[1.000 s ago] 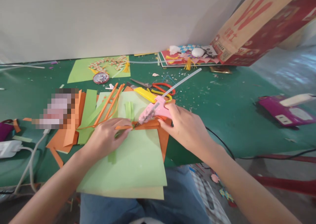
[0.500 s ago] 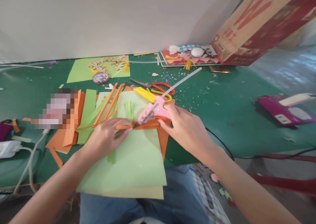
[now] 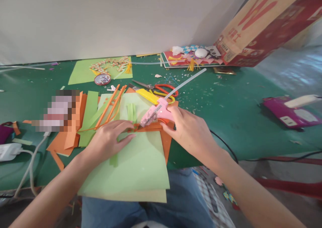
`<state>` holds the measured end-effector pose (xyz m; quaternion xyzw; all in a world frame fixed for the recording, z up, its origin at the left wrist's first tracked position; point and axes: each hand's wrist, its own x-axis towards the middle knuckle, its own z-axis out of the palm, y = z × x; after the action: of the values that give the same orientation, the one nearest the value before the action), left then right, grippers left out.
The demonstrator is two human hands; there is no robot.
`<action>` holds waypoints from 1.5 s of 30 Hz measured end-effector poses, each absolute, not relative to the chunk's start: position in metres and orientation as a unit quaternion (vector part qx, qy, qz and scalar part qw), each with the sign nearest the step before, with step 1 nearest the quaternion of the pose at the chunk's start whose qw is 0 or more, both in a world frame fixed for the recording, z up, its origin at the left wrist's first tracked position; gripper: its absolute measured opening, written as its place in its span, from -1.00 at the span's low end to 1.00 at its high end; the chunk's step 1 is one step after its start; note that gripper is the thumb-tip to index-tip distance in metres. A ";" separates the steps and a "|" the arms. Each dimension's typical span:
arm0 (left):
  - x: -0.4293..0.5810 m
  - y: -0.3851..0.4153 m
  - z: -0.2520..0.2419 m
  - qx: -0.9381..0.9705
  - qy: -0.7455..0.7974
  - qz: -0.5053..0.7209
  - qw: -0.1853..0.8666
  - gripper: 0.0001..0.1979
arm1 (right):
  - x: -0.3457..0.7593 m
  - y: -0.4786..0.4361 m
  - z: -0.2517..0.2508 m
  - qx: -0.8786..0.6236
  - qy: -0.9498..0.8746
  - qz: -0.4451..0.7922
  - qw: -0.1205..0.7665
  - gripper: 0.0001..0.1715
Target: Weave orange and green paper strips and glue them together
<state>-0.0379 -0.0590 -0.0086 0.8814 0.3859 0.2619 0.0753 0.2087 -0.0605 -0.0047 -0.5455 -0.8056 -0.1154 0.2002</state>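
Observation:
My left hand (image 3: 108, 140) lies flat, fingers a little apart, pressing paper strips onto a light green sheet (image 3: 141, 167). A green strip (image 3: 114, 159) sticks out from under the palm. My right hand (image 3: 191, 132) grips a pink glue gun (image 3: 157, 111) with a clear glue stick (image 3: 187, 82) out of its back. The nozzle points left and down at an orange piece (image 3: 151, 126) just beside my left fingertips. Loose orange strips (image 3: 110, 104) lie just beyond my left hand.
Red-handled scissors (image 3: 163, 88) and a yellow knife (image 3: 147, 95) lie behind the glue gun. A round bead dish (image 3: 102, 79), a cardboard box (image 3: 264, 23), a purple device (image 3: 289, 115) and a white charger with cable (image 3: 10, 151) sit on the green table (image 3: 226, 104).
My left fingers have flattened over the orange strip they were pinching, so it is now covered. The right hand and glue gun have hardly moved.

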 end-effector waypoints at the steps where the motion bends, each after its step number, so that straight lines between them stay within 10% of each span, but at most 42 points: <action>1: -0.038 -0.059 -0.009 0.884 0.384 0.257 0.073 -0.85 | 0.209 -0.061 -0.005 -0.547 -0.805 -0.116 0.200 -0.86; 45: -0.019 -0.056 0.006 0.909 0.358 0.184 -0.111 -0.83 | 0.247 -0.066 -0.001 -0.650 -0.708 -0.084 0.262 -0.70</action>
<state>-0.0189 -0.0557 0.0058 0.9086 0.3583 0.1838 -0.1106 0.2466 -0.0659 -0.0007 -0.6501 -0.7082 -0.0841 0.2622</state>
